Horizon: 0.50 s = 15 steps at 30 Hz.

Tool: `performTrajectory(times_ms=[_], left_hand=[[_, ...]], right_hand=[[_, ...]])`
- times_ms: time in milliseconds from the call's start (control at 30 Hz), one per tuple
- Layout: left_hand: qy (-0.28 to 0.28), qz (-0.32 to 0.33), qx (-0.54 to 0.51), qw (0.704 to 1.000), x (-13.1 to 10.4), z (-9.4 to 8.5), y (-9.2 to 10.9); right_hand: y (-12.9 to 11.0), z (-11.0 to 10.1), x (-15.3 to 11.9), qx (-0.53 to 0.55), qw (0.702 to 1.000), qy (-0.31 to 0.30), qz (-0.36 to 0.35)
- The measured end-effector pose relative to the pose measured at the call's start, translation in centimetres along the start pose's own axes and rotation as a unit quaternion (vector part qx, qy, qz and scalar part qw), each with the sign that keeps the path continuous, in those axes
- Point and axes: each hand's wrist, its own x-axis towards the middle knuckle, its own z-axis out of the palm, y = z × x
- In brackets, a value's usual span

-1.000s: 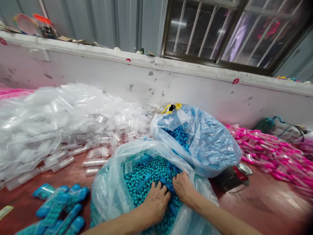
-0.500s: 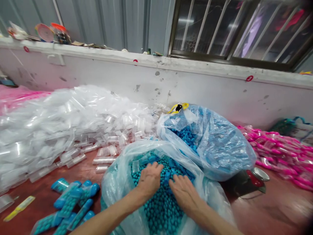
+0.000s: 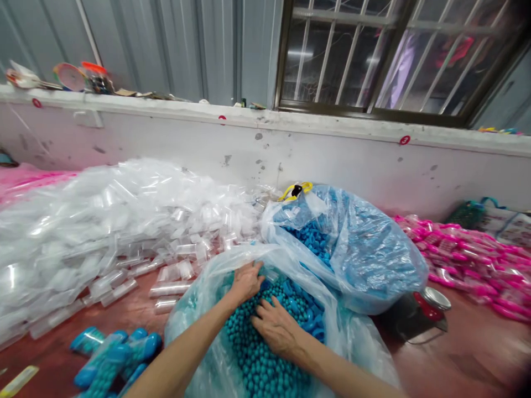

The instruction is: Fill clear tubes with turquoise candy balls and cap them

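Note:
An open translucent bag (image 3: pixel 199 331) full of small teal beads (image 3: pixel 265 365) stands in front of me. My left hand (image 3: pixel 245 283) is at the bag's back left, its fingers bent down; the fingertips and anything in them are hidden. My right hand (image 3: pixel 277 327) rests on the beads, palm down, fingers apart. Blue caps (image 3: pixel 313 320) lie among the beads on the right. Clear plastic pieces (image 3: pixel 271 275) show just beyond my left hand.
A second bag (image 3: pixel 373 249) with blue caps (image 3: pixel 313 240) stands behind. Clear tubes (image 3: pixel 170 288) are heaped left; bead-filled tubes (image 3: pixel 108 359) lie front left. Right are a metal tin with a silver lid (image 3: pixel 436 298) and pink packed items (image 3: pixel 468 260). A white wall (image 3: pixel 332 155) runs behind.
My left hand has moved up and left toward the bag's back edge. The right hand has shifted left and slightly down, from the blue caps onto the beads. The view has shifted slightly.

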Motion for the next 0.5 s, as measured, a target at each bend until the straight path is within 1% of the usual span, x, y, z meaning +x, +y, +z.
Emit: performTrajectory(times_ms=[67, 167, 267, 333, 400, 500], left_hand=[[-0.002, 0.009, -0.009, 1.000, -1.4, 0.0, 0.6], [-0.011, 0.047, -0.022, 0.999, -4.5, -0.2, 1.7], [-0.015, 0.103, -0.062, 0.993, -8.0, -0.4, 2.4], [-0.006, 0.119, -0.081, 0.990, -9.7, -0.5, 2.2], [0.004, 0.093, -0.054, 0.994, -10.1, -0.5, 1.3], [-0.010, 0.003, 0.040, 0.999, -8.7, -0.3, -0.7]], right_hand=[[1.3, -0.5, -2.5, -0.006, 1.000, -0.015, 0.017], [3.2, -0.8, -5.5, -0.021, 0.998, -0.010, 0.066], [4.6, -0.5, -7.3, -0.023, 0.993, -0.005, 0.113], [5.0, -0.6, -7.9, -0.017, 0.990, -0.005, 0.137], [4.8, -1.1, -7.8, -0.015, 0.987, -0.006, 0.161], [4.2, -1.9, -6.2, -0.025, 0.978, 0.000, 0.205]])
